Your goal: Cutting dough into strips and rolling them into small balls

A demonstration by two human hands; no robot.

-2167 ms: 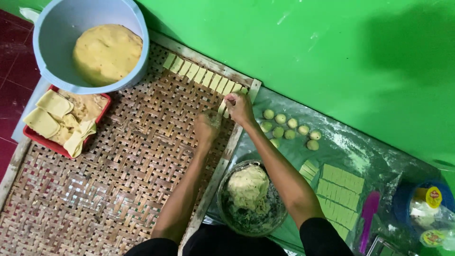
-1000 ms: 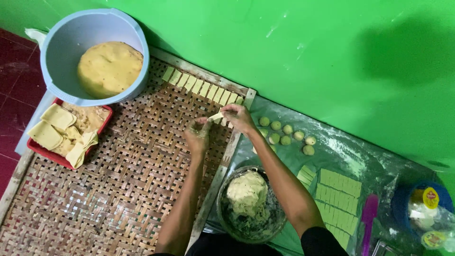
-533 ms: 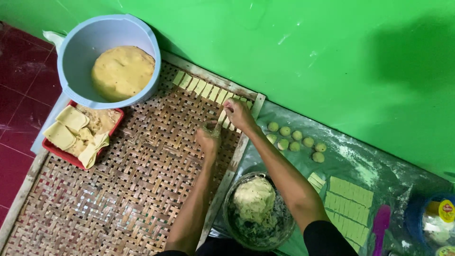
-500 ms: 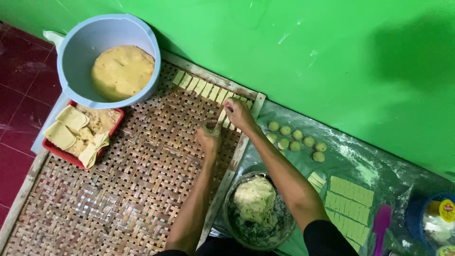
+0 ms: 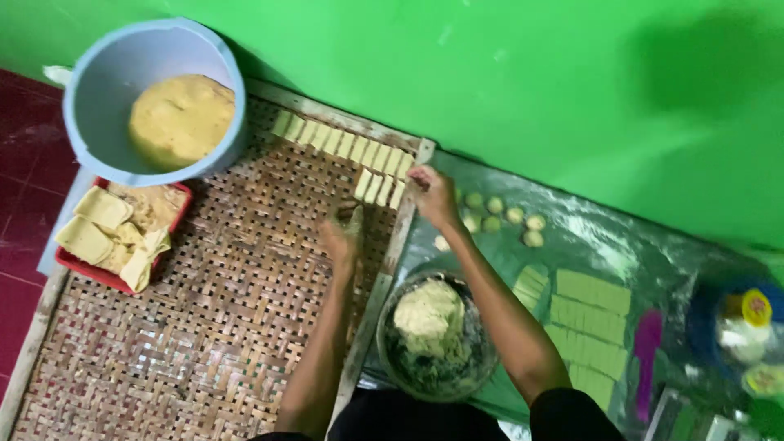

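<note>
My left hand (image 5: 343, 235) rests on the woven bamboo tray (image 5: 204, 327), fingers pointing at a short second row of pale dough pieces (image 5: 380, 189); nothing shows in it. My right hand (image 5: 431, 194) is at the tray's right rim, its fingertips bunched beside the last piece of that short row. Whether it grips the piece is unclear. A longer row of dough pieces (image 5: 339, 140) lines the tray's far edge.
A metal bowl of pale filling (image 5: 437, 335) stands between my arms. Small dough balls (image 5: 502, 214), cut dough sheets (image 5: 588, 322) and a purple tool (image 5: 647, 359) lie on the floured sheet at right. At left are a blue basin of yellow dough (image 5: 155, 106) and a red tray of folded pieces (image 5: 118, 233).
Both hands held one dough piece above the tray; it now lies in the short second row. My left hand has dropped lower, my right moved to the rim.
</note>
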